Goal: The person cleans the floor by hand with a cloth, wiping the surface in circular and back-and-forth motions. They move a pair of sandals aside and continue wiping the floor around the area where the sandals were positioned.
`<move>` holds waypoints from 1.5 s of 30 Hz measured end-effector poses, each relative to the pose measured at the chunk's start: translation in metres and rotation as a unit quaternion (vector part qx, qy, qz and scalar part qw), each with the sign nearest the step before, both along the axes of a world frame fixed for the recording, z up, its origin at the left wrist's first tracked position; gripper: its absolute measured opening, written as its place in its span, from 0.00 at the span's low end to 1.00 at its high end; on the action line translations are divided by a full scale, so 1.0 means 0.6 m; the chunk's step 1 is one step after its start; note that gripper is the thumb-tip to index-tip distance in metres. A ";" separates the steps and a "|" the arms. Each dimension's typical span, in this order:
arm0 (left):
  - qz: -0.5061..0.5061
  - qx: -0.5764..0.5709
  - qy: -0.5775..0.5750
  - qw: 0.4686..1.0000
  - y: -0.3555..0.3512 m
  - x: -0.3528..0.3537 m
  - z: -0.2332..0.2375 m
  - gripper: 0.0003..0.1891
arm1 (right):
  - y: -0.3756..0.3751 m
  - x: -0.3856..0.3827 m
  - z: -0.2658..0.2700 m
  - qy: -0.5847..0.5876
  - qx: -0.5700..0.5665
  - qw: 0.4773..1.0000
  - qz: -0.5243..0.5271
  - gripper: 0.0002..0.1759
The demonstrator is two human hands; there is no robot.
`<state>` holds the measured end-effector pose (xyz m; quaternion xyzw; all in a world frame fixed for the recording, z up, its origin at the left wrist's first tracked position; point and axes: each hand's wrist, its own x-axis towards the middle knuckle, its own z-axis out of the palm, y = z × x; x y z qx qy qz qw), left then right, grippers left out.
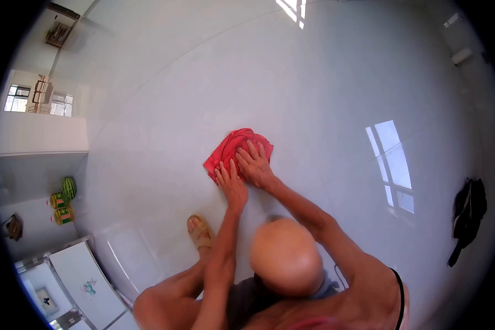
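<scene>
A crumpled red cloth [225, 153] lies on the glossy pale tiled floor [313, 93]. Pressed flat on its near left part is my left hand [233, 186], fingers stretched out and apart. Just beside it to the right, my right hand [255, 165] rests on the cloth with its fingers spread. Neither hand is wrapped round the cloth; what lies under the palms is hidden.
My sandalled foot [201, 232] and bent knee [294, 256] are close below the hands. At the left stand a watermelon [69, 188], oil bottles [64, 215] and a white cabinet [88, 280]. Dark clothing [468, 217] lies at the far right.
</scene>
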<state>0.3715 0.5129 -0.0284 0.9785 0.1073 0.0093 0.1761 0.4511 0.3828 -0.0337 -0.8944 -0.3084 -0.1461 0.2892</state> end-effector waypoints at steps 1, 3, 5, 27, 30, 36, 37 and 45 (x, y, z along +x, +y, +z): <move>-0.019 0.004 -0.007 1.000 0.001 0.002 0.001 0.40 | 0.000 -0.002 0.000 -0.001 0.004 1.000 -0.011 0.23; -0.054 0.011 -0.020 0.998 0.010 0.001 0.006 0.39 | -0.001 -0.011 -0.001 -0.002 0.010 1.000 -0.030 0.23; -0.121 -0.012 -0.035 0.992 0.016 0.007 0.015 0.39 | -0.019 -0.023 0.005 -0.013 -0.009 0.997 -0.072 0.23; -0.573 0.106 0.232 0.779 0.150 0.243 0.273 0.37 | -0.052 0.007 0.001 0.002 -0.178 0.962 -0.208 0.30; -0.563 0.043 0.178 0.806 0.202 0.210 0.294 0.38 | -0.089 0.019 0.043 0.103 -0.234 0.961 -0.106 0.38; -0.461 -0.098 -0.048 0.881 0.154 0.129 0.146 0.36 | -0.147 0.090 0.208 0.311 -0.307 0.898 0.057 0.34; -0.445 -0.117 -0.058 0.886 0.138 0.107 0.128 0.36 | -0.143 0.084 0.218 0.301 -0.312 0.899 0.058 0.35; -0.407 -0.150 -0.148 0.889 0.098 0.115 -0.017 0.31 | -0.045 -0.001 0.030 0.116 -0.328 0.905 -0.244 0.39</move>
